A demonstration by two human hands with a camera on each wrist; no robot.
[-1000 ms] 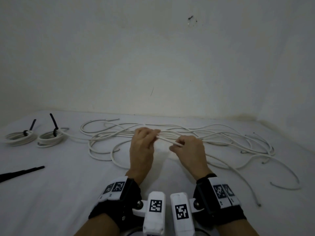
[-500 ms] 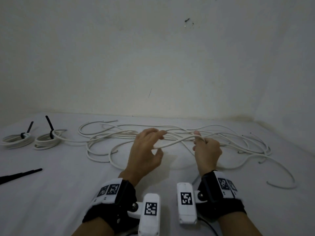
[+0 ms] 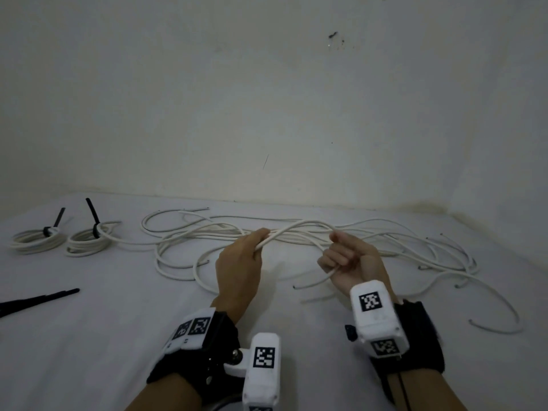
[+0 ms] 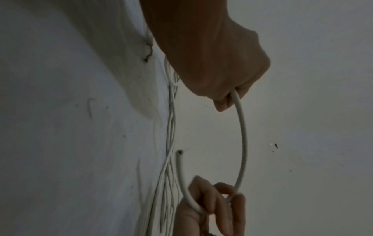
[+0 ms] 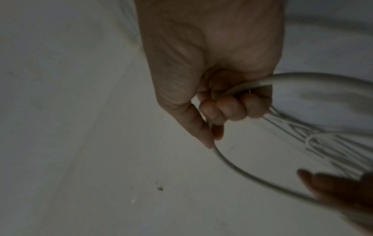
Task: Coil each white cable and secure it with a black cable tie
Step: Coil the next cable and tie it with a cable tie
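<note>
Just in front of the loose tangle of thin white cables point(image 3: 370, 241) on the white cloth surface point(image 3: 103, 336), both hands hold 1 raised white cable point(image 3: 299, 225) arched between them. The left hand point(image 3: 240, 262) pinches it at the fingertips, probably to feed the length along, while the right hand point(image 3: 351, 262) is turned palm-up with its fingers curled round the cable near its free end point(image 3: 294, 287), seemingly anchoring the first loop of a coil. Well to the left of the tangle lie 2 finished white coils point(image 3: 86, 243), each cinched with a black cable tie point(image 3: 95, 229), set aside out of the way. Nearer than those, at the left edge, spare black cable ties point(image 3: 38, 301) wait for this coil.
</note>
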